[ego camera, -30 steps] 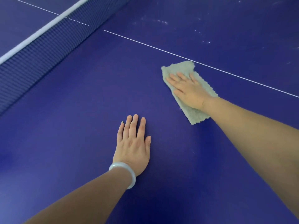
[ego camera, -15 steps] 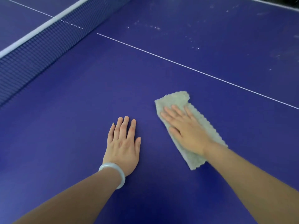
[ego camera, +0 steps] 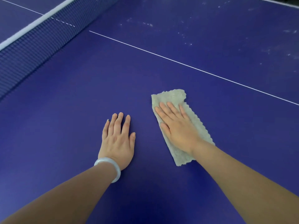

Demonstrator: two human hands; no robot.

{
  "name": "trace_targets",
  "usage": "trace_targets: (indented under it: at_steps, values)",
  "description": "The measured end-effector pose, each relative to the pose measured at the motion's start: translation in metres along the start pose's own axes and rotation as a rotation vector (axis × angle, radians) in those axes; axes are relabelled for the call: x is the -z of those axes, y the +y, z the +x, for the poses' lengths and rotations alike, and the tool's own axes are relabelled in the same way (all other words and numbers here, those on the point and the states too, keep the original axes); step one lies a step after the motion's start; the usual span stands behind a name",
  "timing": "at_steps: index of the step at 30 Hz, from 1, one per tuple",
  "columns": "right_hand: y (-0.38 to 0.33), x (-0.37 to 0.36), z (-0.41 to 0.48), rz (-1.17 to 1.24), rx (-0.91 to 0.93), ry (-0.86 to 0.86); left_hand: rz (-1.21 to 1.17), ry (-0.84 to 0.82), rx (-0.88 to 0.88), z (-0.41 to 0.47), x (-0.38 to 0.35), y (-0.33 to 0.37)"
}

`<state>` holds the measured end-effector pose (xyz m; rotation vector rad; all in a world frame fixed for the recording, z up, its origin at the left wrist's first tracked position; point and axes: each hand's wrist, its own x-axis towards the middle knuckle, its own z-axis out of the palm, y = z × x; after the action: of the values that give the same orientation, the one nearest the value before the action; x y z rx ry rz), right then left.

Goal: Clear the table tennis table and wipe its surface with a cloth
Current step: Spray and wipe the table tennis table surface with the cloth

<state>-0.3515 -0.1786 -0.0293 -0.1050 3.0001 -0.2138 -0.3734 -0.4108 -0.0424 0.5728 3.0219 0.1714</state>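
Observation:
A folded pale grey-green cloth (ego camera: 171, 97) lies flat on the blue table tennis table (ego camera: 64, 110). My right hand (ego camera: 177, 126) presses on it with straight fingers, palm down, and covers its middle. My left hand (ego camera: 117, 138) rests flat on the bare table to the left of the cloth, fingers straight, with a pale bangle at the wrist. The two hands are a short gap apart.
The dark net (ego camera: 32, 39) with its white top band runs along the upper left. A thin white centre line (ego camera: 178, 62) crosses the table beyond the cloth. Pale dusty smudges (ego camera: 186, 36) mark the surface past that line at the upper right.
My right hand has dragged the cloth back from near the white line towards me, ending beside my left hand. The left hand has stayed flat on the table.

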Motion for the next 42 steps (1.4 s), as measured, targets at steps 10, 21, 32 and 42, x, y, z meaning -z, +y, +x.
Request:
trace_targets:
  at_steps: [10, 21, 32, 42]
  values:
    - [0.094, -0.002, -0.094, -0.022, -0.571, 0.043, 0.025, 0.001, 0.007, 0.0, 0.0, 0.003]
    - [0.058, 0.018, 0.111, 0.034, -0.457, 0.042, 0.051, -0.005, -0.008, 0.0, -0.001, 0.002]
    - [-0.012, 0.022, 0.168, 0.004, 0.04, -0.01, 0.048, -0.008, -0.022, 0.0, 0.0, 0.0]
    - [0.15, 0.021, -0.035, 0.027, -0.358, 0.039, -0.028, 0.016, 0.0, -0.001, 0.0, 0.0]
